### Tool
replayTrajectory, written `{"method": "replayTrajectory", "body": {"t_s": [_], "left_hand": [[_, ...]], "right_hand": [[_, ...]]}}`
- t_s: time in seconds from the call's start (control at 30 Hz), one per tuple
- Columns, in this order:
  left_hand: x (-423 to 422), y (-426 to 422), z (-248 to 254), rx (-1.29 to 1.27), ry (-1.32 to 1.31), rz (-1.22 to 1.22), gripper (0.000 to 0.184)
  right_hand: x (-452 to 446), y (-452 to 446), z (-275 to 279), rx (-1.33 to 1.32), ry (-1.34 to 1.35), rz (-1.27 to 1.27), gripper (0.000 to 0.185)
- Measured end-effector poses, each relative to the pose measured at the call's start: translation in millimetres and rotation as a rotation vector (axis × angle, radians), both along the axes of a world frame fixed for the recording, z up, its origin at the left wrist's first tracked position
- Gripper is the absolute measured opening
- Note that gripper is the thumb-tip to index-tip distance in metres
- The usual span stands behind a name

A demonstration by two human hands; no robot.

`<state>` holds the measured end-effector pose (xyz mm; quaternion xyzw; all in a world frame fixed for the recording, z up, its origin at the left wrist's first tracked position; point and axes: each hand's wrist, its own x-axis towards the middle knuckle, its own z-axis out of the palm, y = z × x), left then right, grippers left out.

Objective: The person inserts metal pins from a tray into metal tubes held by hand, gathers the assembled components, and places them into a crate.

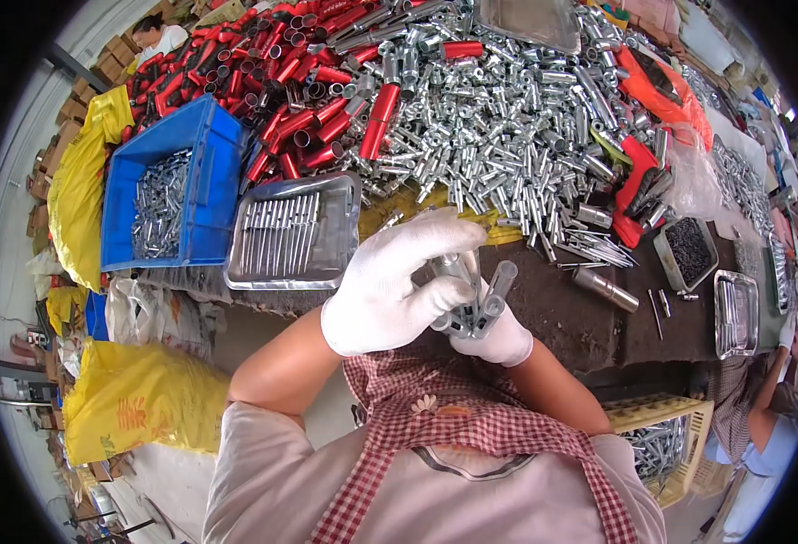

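Observation:
Both hands wear white gloves and meet in front of the chest at the table's near edge. My left hand (pixel 399 281) has its thumb and fingers closed round the upper part of several silvery metal tubes (pixel 501 279). From below and to the right, my right hand (pixel 499 337) cups the same bundle, its fingers partly hidden by the tubes. Left of the hands lies a metal tray (pixel 349 195) with a row of thin metal rods (pixel 281 227). Behind the hands spreads a big heap of small silvery metal parts (pixel 508 136).
A blue bin (pixel 213 172) of metal parts stands left, near red tubes (pixel 308 127). On the right are a box of dark small parts (pixel 689 252), a loose metal cylinder (pixel 606 288) and a steel tray (pixel 736 313). A yellow crate (pixel 689 444) stands below. Other people are at both sides.

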<state>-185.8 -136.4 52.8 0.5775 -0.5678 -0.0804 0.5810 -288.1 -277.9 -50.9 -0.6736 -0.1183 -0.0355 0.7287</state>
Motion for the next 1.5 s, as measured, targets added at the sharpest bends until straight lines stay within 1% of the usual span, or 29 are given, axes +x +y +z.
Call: {"method": "replayTrajectory", "body": {"t_s": [0.13,0.2,0.23,0.3,0.33,0.4,0.57,0.63,0.67,0.73,0.77,0.83,0.87,0.93,0.97,1.0,1.03,1.07,1.13,1.17,1.2,1.27,1.3,1.33,1.4,1.43,1.5], "left_hand": [[4,-1,-1,-0.018,-0.085,0.017,0.045],[4,-1,0,-0.033,-0.094,0.015,0.044],[5,-2,0,-0.033,-0.094,0.021,0.044],[5,-1,1,-0.039,-0.162,0.053,0.044],[5,-1,1,-0.037,-0.163,0.060,0.044],[2,-1,3,-0.064,-0.169,0.098,0.044],[0,-1,5,-0.029,-0.087,0.066,0.044],[1,-1,3,-0.020,-0.068,0.069,0.043],[3,-2,-1,-0.042,-0.109,0.065,0.044],[4,-2,-2,-0.065,-0.149,0.063,0.044],[3,-2,-1,-0.049,-0.155,0.083,0.044],[3,-2,1,-0.033,-0.161,0.103,0.043],[4,-3,2,-0.008,-0.177,0.077,0.041],[4,-2,4,0.016,-0.198,0.059,0.039],[3,-2,7,0.069,-0.159,0.043,0.035],[2,0,9,0.124,-0.121,0.031,0.032],[2,-1,11,0.076,-0.055,-0.007,0.028],[1,0,11,0.084,-0.066,0.010,0.028],[1,3,10,0.044,-0.054,-0.027,0.025],[3,5,6,0.051,-0.076,-0.050,0.028],[5,7,7,0.055,-0.085,-0.046,0.028],[6,8,8,0.058,-0.195,-0.051,0.031],[3,8,7,0.020,-0.220,0.000,0.033],[2,8,7,0.019,-0.225,0.002,0.033],[1,9,6,0.079,-0.080,0.013,0.032],[1,8,6,0.078,-0.086,0.016,0.032],[-1,8,7,0.085,0.016,0.055,0.030]], "right_hand": [[-2,2,4,0.019,0.030,-0.005,0.063],[-2,5,5,0.181,0.067,-0.008,0.059],[0,4,4,0.180,0.068,-0.003,0.059],[3,2,1,-0.057,-0.019,-0.011,0.056],[4,4,1,-0.056,-0.020,-0.004,0.056],[4,7,1,-0.044,-0.025,-0.080,0.051],[0,0,1,0.006,0.030,-0.015,0.046],[1,1,6,-0.093,0.036,-0.022,0.046],[1,1,6,-0.093,0.036,-0.020,0.046],[2,2,4,-0.128,0.017,-0.007,0.069],[2,2,3,-0.128,0.017,-0.006,0.069],[2,2,0,0.032,0.019,0.007,0.065],[2,1,-2,0.032,0.019,0.009,0.065],[1,-3,-4,-0.177,-0.021,0.014,0.057],[0,-1,-3,-0.175,-0.027,0.022,0.057],[-3,2,1,-0.088,0.011,-0.005,0.050],[-3,5,6,0.002,0.046,-0.028,0.043],[-1,4,11,0.029,0.033,0.014,0.043],[1,1,6,-0.171,-0.091,-0.008,0.044],[3,2,8,-0.292,-0.163,-0.028,0.046],[4,3,6,-0.288,-0.173,-0.026,0.046],[1,3,0,-0.157,-0.055,-0.024,0.049],[-2,-4,-5,-0.072,0.058,0.068,0.052],[-1,-3,-4,-0.073,0.053,0.070,0.052],[2,-3,-2,-0.101,-0.025,0.063,0.054],[2,-2,-2,-0.103,-0.030,0.066,0.054],[0,1,0,-0.059,0.005,-0.013,0.052]]}}
